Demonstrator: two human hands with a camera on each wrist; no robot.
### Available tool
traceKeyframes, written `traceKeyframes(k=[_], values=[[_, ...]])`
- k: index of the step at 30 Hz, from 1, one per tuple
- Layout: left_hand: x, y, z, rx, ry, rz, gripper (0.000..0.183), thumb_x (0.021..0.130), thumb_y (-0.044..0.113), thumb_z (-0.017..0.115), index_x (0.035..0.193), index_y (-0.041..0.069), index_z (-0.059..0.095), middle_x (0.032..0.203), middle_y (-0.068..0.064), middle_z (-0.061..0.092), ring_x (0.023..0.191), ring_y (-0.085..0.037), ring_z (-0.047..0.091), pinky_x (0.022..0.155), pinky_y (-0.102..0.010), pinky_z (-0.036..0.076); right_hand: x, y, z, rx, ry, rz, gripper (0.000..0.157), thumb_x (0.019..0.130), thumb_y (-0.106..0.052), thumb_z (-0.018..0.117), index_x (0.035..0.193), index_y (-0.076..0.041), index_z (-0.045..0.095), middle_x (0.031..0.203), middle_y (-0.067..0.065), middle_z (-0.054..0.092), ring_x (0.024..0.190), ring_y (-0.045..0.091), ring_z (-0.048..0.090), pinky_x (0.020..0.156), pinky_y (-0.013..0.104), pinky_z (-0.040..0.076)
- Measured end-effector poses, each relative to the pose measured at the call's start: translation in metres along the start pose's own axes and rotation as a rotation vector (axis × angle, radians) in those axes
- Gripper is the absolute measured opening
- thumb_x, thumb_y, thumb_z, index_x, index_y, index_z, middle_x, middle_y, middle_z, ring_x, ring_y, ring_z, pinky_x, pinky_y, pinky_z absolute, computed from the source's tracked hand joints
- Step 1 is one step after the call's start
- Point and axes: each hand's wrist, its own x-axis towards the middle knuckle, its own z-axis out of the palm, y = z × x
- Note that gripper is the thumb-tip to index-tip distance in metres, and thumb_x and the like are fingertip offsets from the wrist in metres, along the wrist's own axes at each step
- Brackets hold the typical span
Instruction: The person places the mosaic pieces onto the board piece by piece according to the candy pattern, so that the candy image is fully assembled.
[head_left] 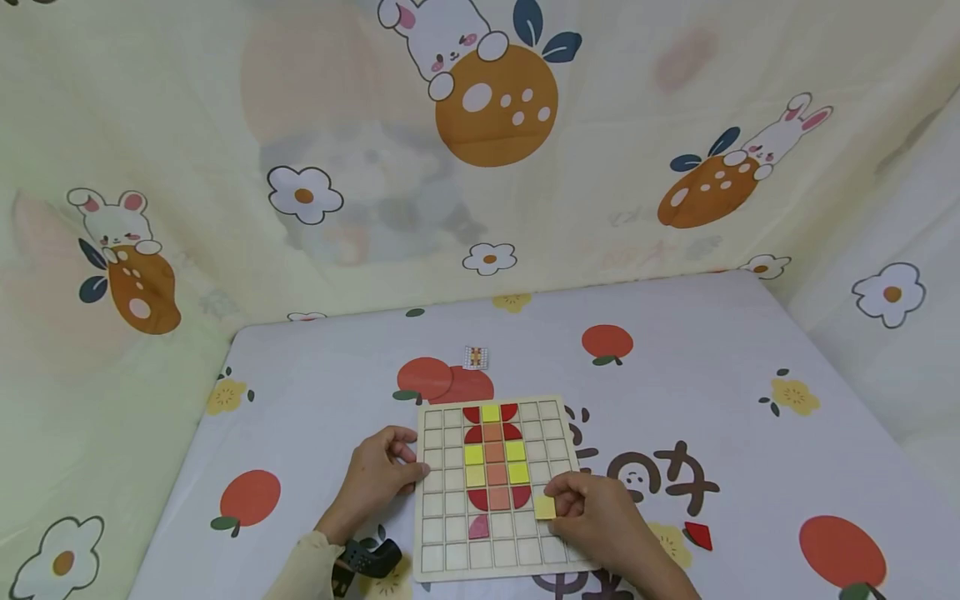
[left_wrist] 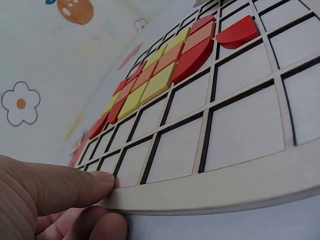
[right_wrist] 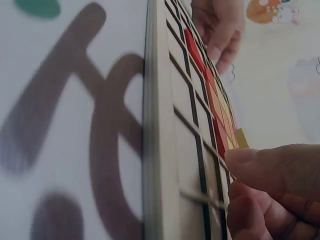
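A wooden grid board point(head_left: 450, 575) lies on the table, its middle columns filled with yellow and orange squares and red curved-edge tiles. My left hand point(head_left: 380, 475) grips the board's left edge, the thumb point(left_wrist: 95, 185) on top of the frame and the other fingers curled at its side. Between thumb and fingertips, my right hand point(head_left: 600, 512) pinches a yellow square tile point(head_left: 544, 507) over the right-hand cells. A pink-looking curved tile point(head_left: 478, 527) sits below the filled block in the head view; it looks red point(left_wrist: 239, 33) in the left wrist view.
A loose red tile point(head_left: 698, 536) lies on the tablecloth right of the board. Behind the board is a small pattern card point(head_left: 476, 358). Printed curtains point(head_left: 360, 275) hang around the table, and a dark band point(head_left: 367, 560) circles the left wrist.
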Motion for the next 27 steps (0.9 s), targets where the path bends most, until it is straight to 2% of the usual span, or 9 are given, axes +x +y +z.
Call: traceKeyframes(k=[3, 10, 27], values=[[0.0, 0.001, 0.0, -0.001, 0.004, 0.002, 0.04, 0.084, 0.001, 0.083, 0.12, 0.001, 0.065, 0.087, -0.006, 0.062, 0.063, -0.017, 0.059, 0.055, -0.026, 0.057, 0.002, -0.002, 0.007, 0.025, -0.023, -0.043, 0.026, 0.073, 0.001, 0.089, 0.094, -0.006, 0.074, 0.073, -0.004, 0.06, 0.064, 0.006, 0.056, 0.057, 0.02, 0.05], [0.0, -0.001, 0.0, -0.004, 0.001, 0.004, 0.04, 0.084, 0.0, 0.083, 0.12, 0.001, 0.065, 0.086, -0.006, 0.063, 0.063, -0.017, 0.06, 0.055, -0.026, 0.056, 0.004, -0.006, 0.019, 0.054, -0.101, -0.078, 0.026, 0.073, 0.006, 0.082, 0.094, -0.007, 0.075, 0.072, -0.004, 0.06, 0.062, 0.005, 0.056, 0.055, 0.02, 0.049], [0.001, -0.002, 0.001, -0.009, 0.005, 0.014, 0.04, 0.084, -0.001, 0.083, 0.12, 0.001, 0.065, 0.086, -0.006, 0.062, 0.063, -0.017, 0.059, 0.054, -0.026, 0.057, 0.005, -0.016, 0.032, 0.024, -0.14, -0.077, 0.026, 0.071, 0.006, 0.078, 0.09, -0.01, 0.075, 0.07, -0.007, 0.06, 0.059, 0.004, 0.053, 0.05, 0.019, 0.043]])
